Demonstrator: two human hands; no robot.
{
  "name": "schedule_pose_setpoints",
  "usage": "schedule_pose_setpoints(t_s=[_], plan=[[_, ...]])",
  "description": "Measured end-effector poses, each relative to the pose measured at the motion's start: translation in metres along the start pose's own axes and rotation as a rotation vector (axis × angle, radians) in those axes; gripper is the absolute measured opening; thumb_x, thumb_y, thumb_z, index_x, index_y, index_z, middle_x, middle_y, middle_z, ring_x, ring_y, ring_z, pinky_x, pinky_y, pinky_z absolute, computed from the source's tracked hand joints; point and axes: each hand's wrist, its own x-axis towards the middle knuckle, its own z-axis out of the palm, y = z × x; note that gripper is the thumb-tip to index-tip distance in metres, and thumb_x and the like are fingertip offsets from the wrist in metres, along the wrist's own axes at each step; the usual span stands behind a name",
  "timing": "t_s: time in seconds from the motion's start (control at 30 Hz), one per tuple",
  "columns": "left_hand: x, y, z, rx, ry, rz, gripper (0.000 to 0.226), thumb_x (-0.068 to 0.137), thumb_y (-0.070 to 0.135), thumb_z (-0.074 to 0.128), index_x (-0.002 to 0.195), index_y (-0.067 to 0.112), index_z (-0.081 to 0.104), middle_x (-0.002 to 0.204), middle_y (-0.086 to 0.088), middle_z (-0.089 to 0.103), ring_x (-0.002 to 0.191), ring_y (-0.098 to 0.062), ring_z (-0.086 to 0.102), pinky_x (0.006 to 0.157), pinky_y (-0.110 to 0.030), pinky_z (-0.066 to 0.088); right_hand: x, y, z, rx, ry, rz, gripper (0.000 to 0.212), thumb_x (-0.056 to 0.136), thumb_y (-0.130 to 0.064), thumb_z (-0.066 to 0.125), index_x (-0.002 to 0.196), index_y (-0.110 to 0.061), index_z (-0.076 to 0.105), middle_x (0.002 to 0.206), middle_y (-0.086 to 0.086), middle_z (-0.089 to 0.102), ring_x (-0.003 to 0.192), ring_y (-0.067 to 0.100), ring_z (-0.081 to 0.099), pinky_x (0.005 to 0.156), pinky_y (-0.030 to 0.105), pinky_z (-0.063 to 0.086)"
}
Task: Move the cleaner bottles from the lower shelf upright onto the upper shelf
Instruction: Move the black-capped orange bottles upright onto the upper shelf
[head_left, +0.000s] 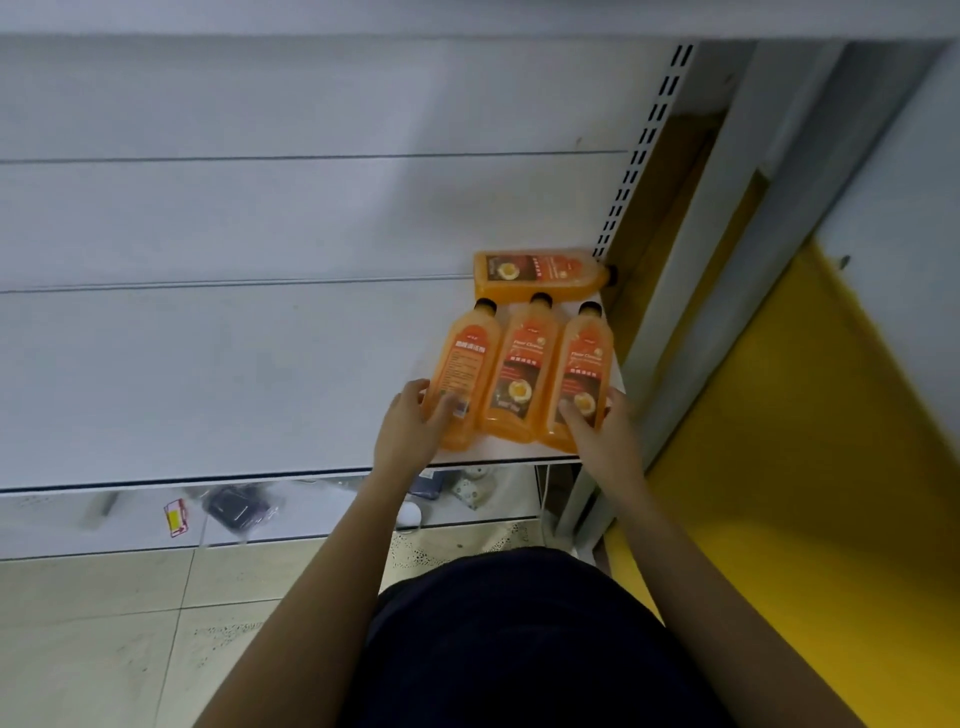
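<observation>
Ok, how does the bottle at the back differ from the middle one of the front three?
The back bottle lies crosswise, cap pointing right; the middle bottle lies lengthwise, cap pointing away. The back bottle lies behind the row; the middle bottle sits between the left bottle and right bottle. Both are orange, black-capped, lying flat, not held.

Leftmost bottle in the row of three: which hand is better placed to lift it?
Left. The left hand grips the leftmost bottle near its base; the right hand holds the rightmost bottle, across the middle bottle.
</observation>
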Motion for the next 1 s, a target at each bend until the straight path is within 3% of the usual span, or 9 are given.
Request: schedule_pose_setpoints(t_s=[0.2,0.3,0.47,0.6,0.77,0.83,0.9,1.0], plan=[[0.024,0.016,0.012,0.078,0.0,-0.122,0.068,0.081,0.061,0.054,0.129,0.013,0.044,0.121,-0.007,0.057,0.102,-0.024,0.059,0.087,-0.042,0.052,0.033,-0.007,-0.008,0.128,-0.079,0.249,0.062,0.082,-0.043,0.065,0.131,-0.012,0.042,0.123,0.005,0.057,0.104,0.022,0.06,0.083,0.035,0.049],[0.03,0.021,0.011,0.074,-0.048,-0.177,0.057,0.08,0.059,0.058,0.115,0.015,0.05,0.112,-0.005,0.062,0.095,-0.023,0.062,0.083,-0.04,0.052,0.039,-0.007,-0.013,0.162,-0.136,0.321,0.05,0.08,-0.04,0.069,0.118,-0.014,0.05,0.113,0.003,0.063,0.093,0.019,0.061,0.079,0.036,0.05],[0.02,0.015,-0.002,0.022,-0.116,-0.211,0.043,0.083,0.053,0.06,0.107,0.017,0.057,0.101,-0.003,0.066,0.091,-0.023,0.064,0.086,-0.04,0.052,0.034,0.006,-0.025,0.191,-0.213,0.425,0.044,0.074,-0.029,0.076,0.11,-0.012,0.057,0.103,0.005,0.067,0.092,0.023,0.065,0.082,0.042,0.053],[-0.002,-0.003,-0.016,-0.105,-0.004,-0.287,0.05,0.081,0.046,0.065,0.116,0.013,0.054,0.105,-0.005,0.064,0.089,-0.023,0.064,0.075,-0.036,0.053,0.033,0.013,-0.039,0.285,-0.275,0.483,0.048,0.071,-0.019,0.078,0.112,-0.01,0.054,0.101,0.007,0.067,0.085,0.02,0.066,0.06,0.031,0.051],[-0.019,-0.012,-0.02,-0.218,0.154,-0.348,0.061,0.079,0.039,0.07,0.126,0.012,0.043,0.107,-0.001,0.056,0.08,-0.017,0.059,0.06,-0.024,0.047,0.032,0.02,-0.048,0.26,-0.267,0.487,0.05,0.066,-0.023,0.08,0.109,-0.014,0.056,0.094,0.002,0.068,0.081,0.019,0.067,0.061,0.032,0.052],[-0.025,-0.015,-0.023,-0.323,0.199,-0.377,0.062,0.078,0.036,0.072,0.128,0.014,0.042,0.106,0.001,0.055,0.075,-0.01,0.057,0.053,-0.02,0.045,0.03,0.021,-0.049,0.278,-0.271,0.475,0.046,0.066,-0.021,0.08,0.104,-0.016,0.056,0.088,-0.001,0.068,0.073,0.015,0.067,0.051,0.027,0.051],[-0.029,-0.017,-0.027,-0.402,0.232,-0.38,0.061,0.077,0.032,0.073,0.126,0.015,0.043,0.106,0.001,0.057,0.076,-0.009,0.058,0.053,-0.021,0.045,0.028,0.02,-0.05,0.288,-0.257,0.457,0.043,0.065,-0.02,0.081,0.099,-0.022,0.055,0.085,-0.004,0.067,0.07,0.012,0.066,0.046,0.024,0.048],[-0.032,-0.016,-0.04,-0.462,0.262,-0.345,0.057,0.076,0.027,0.073,0.123,0.015,0.043,0.112,-0.003,0.057,0.088,-0.019,0.061,0.061,-0.026,0.048,0.026,0.014,-0.051,0.315,-0.2,0.397,0.042,0.064,-0.016,0.081,0.09,-0.029,0.051,0.088,-0.007,0.063,0.075,0.011,0.063,0.053,0.025,0.047]])
